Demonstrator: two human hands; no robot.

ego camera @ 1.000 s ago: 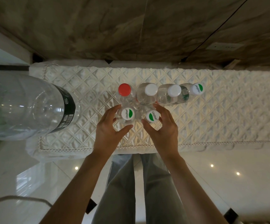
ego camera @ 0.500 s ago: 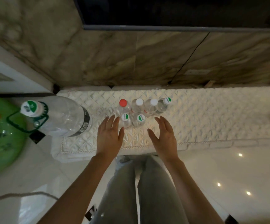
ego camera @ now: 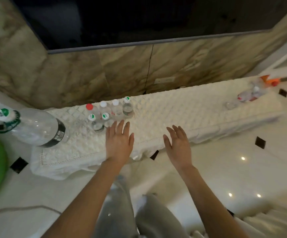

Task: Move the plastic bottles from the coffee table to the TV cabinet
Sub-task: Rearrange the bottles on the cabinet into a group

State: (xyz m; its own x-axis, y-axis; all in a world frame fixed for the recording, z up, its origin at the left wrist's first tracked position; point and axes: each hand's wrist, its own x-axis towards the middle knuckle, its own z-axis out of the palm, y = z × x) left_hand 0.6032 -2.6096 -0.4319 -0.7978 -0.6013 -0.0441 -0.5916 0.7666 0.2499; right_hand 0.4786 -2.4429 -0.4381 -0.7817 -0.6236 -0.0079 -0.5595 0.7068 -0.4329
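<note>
Over the quilted white cloth on the TV cabinet (ego camera: 199,107) my left hand (ego camera: 118,143) and right hand (ego camera: 178,148) hover flat, each grip wide open and empty, six small clear plastic bottles (ego camera: 111,111) clustered just beyond my left fingertips, bare cloth rightward.

left end: large jug (ego camera: 36,127) blocks
centre-left: six small bottles (ego camera: 108,110) clustered, tight gaps
middle cabinet top (ego camera: 182,107): bare, open passage
right end: bottle clutter (ego camera: 249,95)
</note>
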